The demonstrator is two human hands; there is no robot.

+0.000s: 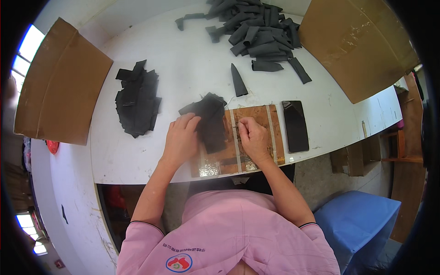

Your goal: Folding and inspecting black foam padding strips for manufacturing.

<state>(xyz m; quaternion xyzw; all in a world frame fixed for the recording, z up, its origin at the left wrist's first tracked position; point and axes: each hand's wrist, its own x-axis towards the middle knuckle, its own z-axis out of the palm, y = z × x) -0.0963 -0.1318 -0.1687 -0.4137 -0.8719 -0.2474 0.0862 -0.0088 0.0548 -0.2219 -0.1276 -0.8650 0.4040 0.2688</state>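
Observation:
A loose stack of flat black fabric-like pieces (213, 128) lies across the left part of a brown board (270, 121) marked with pale strips. My left hand (181, 140) is at the stack's left edge, its fingers bent and closed on the pieces; the thumb is mostly hidden. Over the board's right half, my right hand (254, 137) is closed in a pinch; whatever is between its fingertips is too small or hidden to make out. Just beyond the board lies a single pointed black piece (238, 81).
Another stack of flat black pieces (136, 101) lies to the left. Many rolled black pieces (263, 39) are heaped at the back. Cardboard boxes stand left (64, 85) and right (362, 46). A dark phone (295, 126) lies beside the board, near the white table's (137, 160) front edge.

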